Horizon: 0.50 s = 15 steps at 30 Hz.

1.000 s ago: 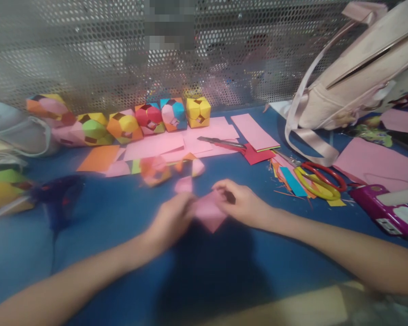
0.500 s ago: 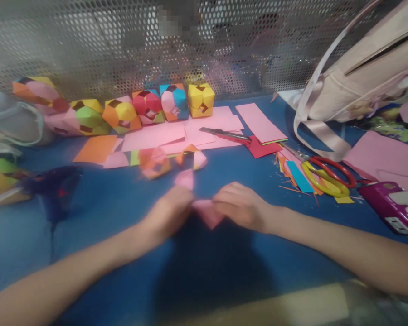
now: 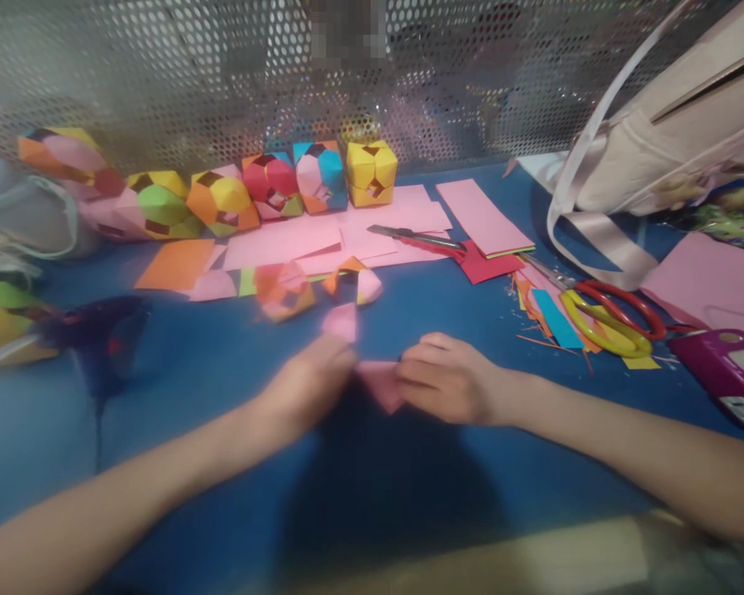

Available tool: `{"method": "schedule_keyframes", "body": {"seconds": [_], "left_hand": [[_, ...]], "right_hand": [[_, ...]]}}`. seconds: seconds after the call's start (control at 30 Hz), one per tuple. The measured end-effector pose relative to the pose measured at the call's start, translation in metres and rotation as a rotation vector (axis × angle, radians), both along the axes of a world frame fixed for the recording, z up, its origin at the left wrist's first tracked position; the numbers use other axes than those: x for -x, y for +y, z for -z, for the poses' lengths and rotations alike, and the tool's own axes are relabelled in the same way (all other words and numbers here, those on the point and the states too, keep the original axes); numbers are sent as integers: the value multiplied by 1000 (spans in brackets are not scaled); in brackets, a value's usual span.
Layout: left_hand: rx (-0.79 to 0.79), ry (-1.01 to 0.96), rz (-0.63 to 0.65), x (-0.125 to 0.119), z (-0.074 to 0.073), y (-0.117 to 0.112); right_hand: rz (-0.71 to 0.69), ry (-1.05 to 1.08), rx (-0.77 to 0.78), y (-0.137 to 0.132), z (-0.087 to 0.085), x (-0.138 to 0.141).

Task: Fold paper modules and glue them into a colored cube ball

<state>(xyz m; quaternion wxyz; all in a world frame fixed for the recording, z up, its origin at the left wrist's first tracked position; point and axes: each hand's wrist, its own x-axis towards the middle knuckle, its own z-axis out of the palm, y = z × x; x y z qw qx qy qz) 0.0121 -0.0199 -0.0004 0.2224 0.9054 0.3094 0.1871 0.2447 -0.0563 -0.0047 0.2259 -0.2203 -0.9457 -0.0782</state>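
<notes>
Between my hands, low over the blue table, is a pink piece of folded paper (image 3: 381, 385) shaped like a downward-pointing triangle. My left hand (image 3: 313, 380) is closed on its left corner, somewhat blurred. The right corner is pinched in my right hand (image 3: 443, 378), whose fingers curl over the edge. Just beyond my left hand lies a small pink folded paper piece (image 3: 340, 321). Farther back sit an orange-and-pink folded paper ring (image 3: 283, 291) and a smaller orange-and-white folded piece (image 3: 367, 285).
Several colourful paper balls (image 3: 273, 186) line the mesh partition. Pink sheets (image 3: 285, 244) lie before them, with a box cutter (image 3: 417, 237) on top. At right are scissors (image 3: 613, 322), paper scraps (image 3: 555, 318), a purple tool (image 3: 716, 372) and a pale bag (image 3: 675, 124). A dark glue gun (image 3: 99, 339) stands left.
The whole view has shifted slightly. Both hands keep hold of the pink folded paper, and their pose is nearly the same.
</notes>
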Motion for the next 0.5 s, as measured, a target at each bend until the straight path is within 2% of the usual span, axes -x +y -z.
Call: {"method": "schedule_keyframes", "body": {"seconds": [0.13, 0.5], "left_hand": [[85, 0, -50, -1, 0, 0], [156, -54, -103, -4, -3, -2]], "right_hand": [[-9, -39, 6, 0, -3, -1], [-18, -122, 2, 0, -3, -1]]}}
